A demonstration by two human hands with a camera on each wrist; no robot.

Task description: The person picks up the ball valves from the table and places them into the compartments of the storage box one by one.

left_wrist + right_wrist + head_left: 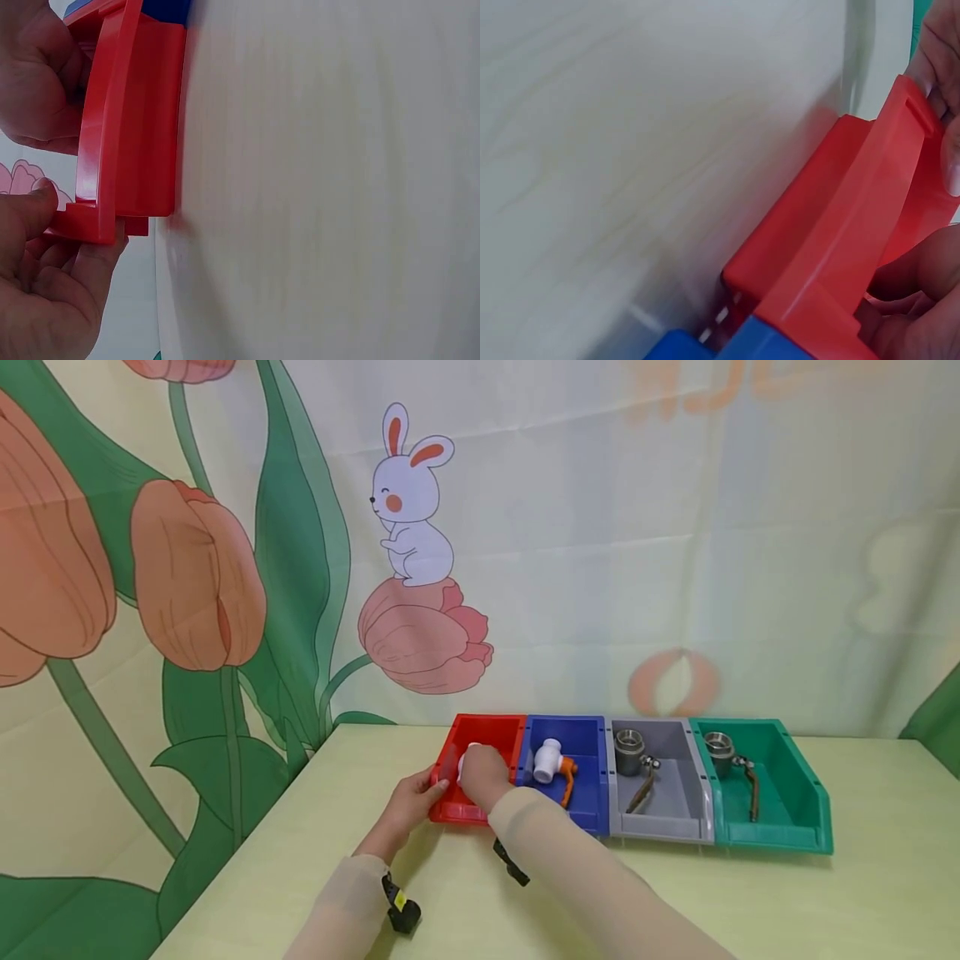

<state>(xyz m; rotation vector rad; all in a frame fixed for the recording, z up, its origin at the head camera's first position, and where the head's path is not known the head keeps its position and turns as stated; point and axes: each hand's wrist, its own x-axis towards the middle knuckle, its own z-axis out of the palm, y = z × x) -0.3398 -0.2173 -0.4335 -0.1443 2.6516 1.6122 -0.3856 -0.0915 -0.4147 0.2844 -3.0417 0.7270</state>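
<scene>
A red bin [491, 727] stands at the left end of a row of joined bins. My left hand [408, 806] grips its front left corner, thumb over the rim and fingers underneath, as the left wrist view shows. Inside that bin is my right hand [483, 774], its fingers curled at a white plastic piece [461, 766]. Most of this piece is hidden behind the hand, and neither wrist view shows it. In the adjoining blue bin [588, 731] lies a white plastic ball valve [547, 760] with an orange handle [569, 777].
To the right, a grey bin [678, 793] and a green bin [787, 777] each hold a metal valve-like fitting [629, 750] with a brownish lever. The bins rest on a pale table [360, 760] before a printed cloth backdrop [562, 568].
</scene>
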